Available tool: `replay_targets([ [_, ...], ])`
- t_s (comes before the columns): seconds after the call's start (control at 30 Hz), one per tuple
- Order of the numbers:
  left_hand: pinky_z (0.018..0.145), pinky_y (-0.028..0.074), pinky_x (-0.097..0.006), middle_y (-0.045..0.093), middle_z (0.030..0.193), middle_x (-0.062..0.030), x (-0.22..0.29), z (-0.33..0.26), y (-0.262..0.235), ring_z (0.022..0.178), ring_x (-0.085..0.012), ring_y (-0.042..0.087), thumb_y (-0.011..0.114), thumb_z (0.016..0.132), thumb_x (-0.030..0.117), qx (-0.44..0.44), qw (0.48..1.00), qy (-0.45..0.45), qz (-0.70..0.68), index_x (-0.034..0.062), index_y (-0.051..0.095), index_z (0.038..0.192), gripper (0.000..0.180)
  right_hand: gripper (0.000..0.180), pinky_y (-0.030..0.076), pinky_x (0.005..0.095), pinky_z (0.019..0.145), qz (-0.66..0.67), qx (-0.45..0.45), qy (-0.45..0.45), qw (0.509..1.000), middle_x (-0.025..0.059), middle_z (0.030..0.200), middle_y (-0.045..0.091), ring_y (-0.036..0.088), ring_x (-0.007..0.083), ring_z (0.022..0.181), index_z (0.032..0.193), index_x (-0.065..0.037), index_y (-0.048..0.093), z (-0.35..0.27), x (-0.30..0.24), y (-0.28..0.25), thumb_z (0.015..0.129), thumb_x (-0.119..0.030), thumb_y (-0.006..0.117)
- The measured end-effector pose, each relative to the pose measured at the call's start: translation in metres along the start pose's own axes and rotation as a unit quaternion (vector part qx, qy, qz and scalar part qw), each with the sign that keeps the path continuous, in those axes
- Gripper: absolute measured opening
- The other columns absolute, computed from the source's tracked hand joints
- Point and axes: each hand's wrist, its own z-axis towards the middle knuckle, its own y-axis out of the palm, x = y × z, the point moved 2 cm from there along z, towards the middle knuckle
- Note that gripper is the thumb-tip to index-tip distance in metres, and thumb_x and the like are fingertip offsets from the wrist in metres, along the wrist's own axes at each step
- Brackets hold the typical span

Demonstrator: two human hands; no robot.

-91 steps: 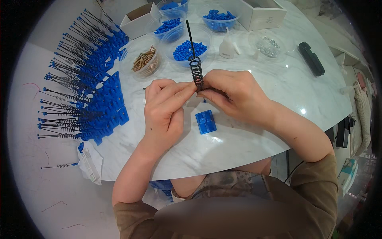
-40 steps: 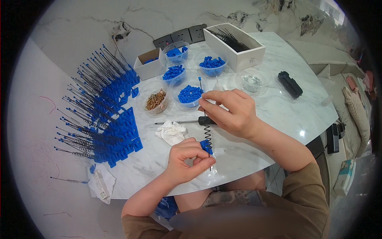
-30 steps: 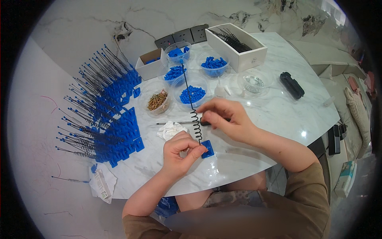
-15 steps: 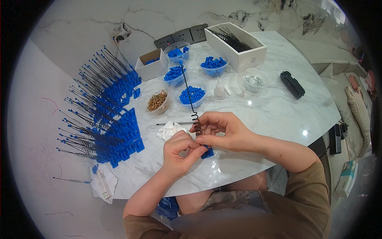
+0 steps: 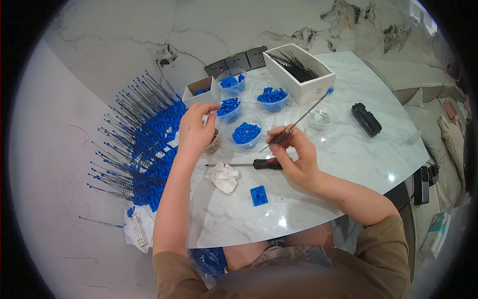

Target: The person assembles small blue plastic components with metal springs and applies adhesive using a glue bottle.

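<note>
In my right hand (image 5: 301, 162) is a black coil spring with a straight wire stem (image 5: 307, 112), pinched between thumb and fingers. A small blue bead caps its far upper end. My left hand (image 5: 197, 128) reaches forward at the left rim of a clear tub of blue tubular pieces (image 5: 228, 106). Its thumb and forefinger are apart, and I see nothing between them. A blue square base piece (image 5: 259, 196) lies alone on the table near me. Behind it rests a screwdriver (image 5: 268, 164) with a black handle, beside a crumpled white tissue (image 5: 224, 178).
Tubs of blue beads (image 5: 246, 133), brass screws (image 5: 213, 142) and clear small parts (image 5: 318, 119) stand around. A white box (image 5: 326, 82) of black springs is at the back. Many finished-looking blue-based spring rods (image 5: 154, 129) crowd the left. A black device (image 5: 366, 119) lies right.
My left hand has left the blue base and moved forward to the tub. My right hand has lifted the spring rod off the base, tilting it rightward; the base stays on the table.
</note>
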Motion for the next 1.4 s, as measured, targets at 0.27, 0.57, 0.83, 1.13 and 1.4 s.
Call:
replay_targets([
  [0.27,0.074,0.052,-0.034,0.07,0.086,-0.0135,-0.062,0.075,0.081,0.08,-0.0255,0.067,0.072,0.07,0.008,-0.192,0.977,-0.049,0.08,0.0046,0.071,0.09,0.021,0.027,0.042,0.0238,0.051,0.006,0.005,-0.03,1.0,0.0058,0.086,0.057,0.052,0.0129,0.059,0.107,-0.004,0.059,0.0,0.0,0.0,0.081,0.004,0.062],
  [0.57,0.073,0.053,-0.035,0.069,0.074,-0.0139,-0.079,0.08,0.086,0.075,-0.0277,0.068,0.075,0.065,0.011,-0.175,0.976,-0.077,0.106,0.0061,0.073,0.085,0.021,0.025,0.044,0.0245,0.053,0.038,0.018,-0.014,0.999,0.0067,0.089,0.057,0.056,0.0121,0.066,0.108,-0.002,0.058,0.003,-0.001,-0.003,0.084,0.003,0.061],
  [0.83,0.083,0.051,-0.022,0.066,0.105,-0.0132,-0.006,0.028,0.028,0.095,-0.0156,0.063,0.062,0.089,0.007,-0.039,0.805,-0.277,-0.524,-0.0057,0.064,0.108,0.023,0.021,0.051,0.0254,0.072,0.098,0.074,0.01,0.992,0.0086,0.097,0.059,0.063,0.0155,0.085,0.11,0.001,0.053,0.006,0.008,-0.001,0.089,0.0,0.056],
  [1.13,0.078,0.055,-0.023,0.067,0.098,-0.0101,0.051,-0.101,0.011,0.088,-0.0173,0.066,0.064,0.087,0.006,-0.102,0.723,-0.303,-0.612,-0.001,0.064,0.103,0.018,0.024,0.052,0.0323,0.087,0.314,-0.077,0.092,0.942,0.0091,0.107,0.052,0.058,0.0161,0.101,0.12,0.0,0.041,-0.009,-0.015,0.007,0.096,-0.001,0.043],
  [1.4,0.069,0.057,-0.024,0.068,0.097,-0.0175,0.041,-0.127,0.031,0.08,-0.0186,0.069,0.06,0.091,0.01,-0.206,0.616,-0.309,-0.695,-0.0024,0.061,0.108,0.021,0.023,0.051,0.0334,0.088,0.31,-0.139,0.158,0.927,0.0096,0.108,0.05,0.058,0.0174,0.1,0.12,-0.001,0.04,-0.016,-0.008,0.018,0.097,-0.006,0.043],
])
